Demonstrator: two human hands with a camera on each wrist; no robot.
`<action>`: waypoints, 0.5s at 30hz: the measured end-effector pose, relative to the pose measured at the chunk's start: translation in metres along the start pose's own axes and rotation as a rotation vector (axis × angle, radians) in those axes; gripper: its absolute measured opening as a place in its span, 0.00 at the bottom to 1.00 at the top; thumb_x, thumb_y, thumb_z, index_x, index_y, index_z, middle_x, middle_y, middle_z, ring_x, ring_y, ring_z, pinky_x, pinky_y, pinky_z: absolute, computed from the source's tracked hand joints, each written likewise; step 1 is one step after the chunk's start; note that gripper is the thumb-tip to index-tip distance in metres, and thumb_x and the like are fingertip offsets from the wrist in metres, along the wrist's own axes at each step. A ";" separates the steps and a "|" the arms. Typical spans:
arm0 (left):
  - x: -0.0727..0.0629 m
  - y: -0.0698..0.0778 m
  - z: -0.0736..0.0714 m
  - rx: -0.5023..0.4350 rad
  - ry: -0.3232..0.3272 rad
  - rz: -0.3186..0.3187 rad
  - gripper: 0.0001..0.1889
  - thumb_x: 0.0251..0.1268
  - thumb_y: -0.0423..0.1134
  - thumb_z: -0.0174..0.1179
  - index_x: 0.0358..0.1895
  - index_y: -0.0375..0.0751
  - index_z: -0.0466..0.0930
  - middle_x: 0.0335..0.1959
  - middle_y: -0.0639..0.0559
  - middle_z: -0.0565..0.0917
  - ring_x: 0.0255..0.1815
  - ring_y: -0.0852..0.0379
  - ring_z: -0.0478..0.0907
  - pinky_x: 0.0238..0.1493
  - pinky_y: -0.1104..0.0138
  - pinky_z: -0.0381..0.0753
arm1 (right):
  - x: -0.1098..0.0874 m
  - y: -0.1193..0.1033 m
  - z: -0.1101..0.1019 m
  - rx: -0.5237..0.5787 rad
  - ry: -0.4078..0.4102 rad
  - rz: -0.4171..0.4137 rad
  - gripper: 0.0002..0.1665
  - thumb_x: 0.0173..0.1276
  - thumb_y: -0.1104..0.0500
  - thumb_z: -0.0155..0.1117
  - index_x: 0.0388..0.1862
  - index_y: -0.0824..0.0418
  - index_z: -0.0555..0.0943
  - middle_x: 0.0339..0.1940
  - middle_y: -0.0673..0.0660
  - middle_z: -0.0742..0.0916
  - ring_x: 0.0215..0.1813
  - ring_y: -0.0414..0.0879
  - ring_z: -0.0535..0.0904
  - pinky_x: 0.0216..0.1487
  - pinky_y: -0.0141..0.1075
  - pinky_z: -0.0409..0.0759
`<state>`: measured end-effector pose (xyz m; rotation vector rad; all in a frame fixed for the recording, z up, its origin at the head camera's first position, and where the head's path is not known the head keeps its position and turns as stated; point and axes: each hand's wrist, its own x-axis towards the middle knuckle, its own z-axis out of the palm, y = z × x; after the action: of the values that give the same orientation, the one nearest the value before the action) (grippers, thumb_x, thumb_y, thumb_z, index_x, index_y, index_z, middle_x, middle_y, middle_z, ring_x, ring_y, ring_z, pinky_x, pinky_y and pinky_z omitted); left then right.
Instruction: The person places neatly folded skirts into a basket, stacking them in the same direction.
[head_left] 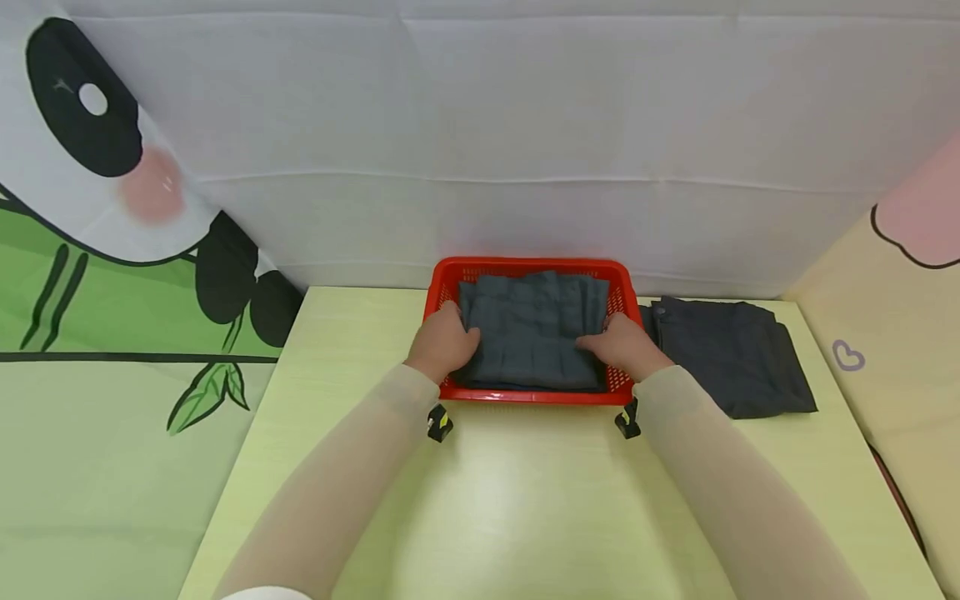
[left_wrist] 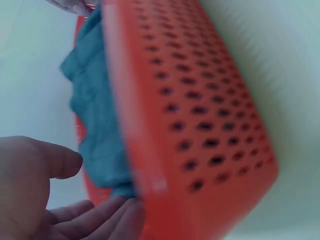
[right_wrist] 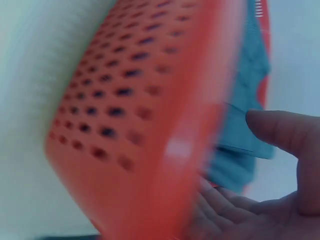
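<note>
From my end, what matters is the crosswise line between the hands: the folded, soft blue-grey cloth [head_left: 532,329] lies straight between the left hand [head_left: 441,340] and the right hand [head_left: 626,343], inside the rectangular red perforated plastic basket [head_left: 525,398]. The basket's long axis runs from one hand to the other, and the cloth's longer side seems to do the same. Neither hand is clearly nearer; each is at its own end of the cloth, thumb over the edge. I see both with thumb spread from fairly straight fingers (the wrist views blur, so I cannot tell how firmly either presses). Any move of the cloth, I judge, depends on both ends staying level. Outside the right hand, a folded flat charcoal-dark fabric garment [head_left: 735,358] lies beside the basket on the pale yellow-green smooth counter [head_left: 510,500].
</note>
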<state>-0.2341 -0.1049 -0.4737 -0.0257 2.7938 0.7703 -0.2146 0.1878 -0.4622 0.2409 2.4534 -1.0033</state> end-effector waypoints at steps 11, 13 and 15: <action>0.004 -0.026 -0.014 -0.124 0.242 -0.130 0.28 0.71 0.46 0.61 0.64 0.30 0.69 0.51 0.36 0.78 0.48 0.41 0.78 0.49 0.48 0.85 | -0.030 0.006 -0.030 0.078 0.063 -0.034 0.49 0.77 0.40 0.57 0.80 0.70 0.52 0.66 0.69 0.73 0.60 0.62 0.75 0.58 0.53 0.79; 0.005 -0.029 -0.009 -0.138 0.214 -0.182 0.28 0.72 0.47 0.60 0.63 0.28 0.68 0.49 0.35 0.78 0.46 0.40 0.80 0.48 0.48 0.86 | -0.032 0.012 -0.032 0.166 0.084 -0.032 0.48 0.78 0.40 0.58 0.79 0.69 0.54 0.64 0.68 0.74 0.59 0.62 0.75 0.56 0.52 0.80; 0.006 -0.030 -0.003 -0.141 0.166 -0.227 0.28 0.74 0.49 0.57 0.62 0.27 0.67 0.47 0.35 0.80 0.43 0.40 0.81 0.47 0.49 0.86 | -0.034 0.018 -0.031 0.269 0.109 -0.031 0.46 0.78 0.40 0.58 0.79 0.68 0.55 0.63 0.68 0.75 0.59 0.62 0.76 0.58 0.51 0.81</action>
<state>-0.2383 -0.1324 -0.4877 -0.4429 2.8150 0.9430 -0.1903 0.2232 -0.4373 0.3553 2.4187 -1.3676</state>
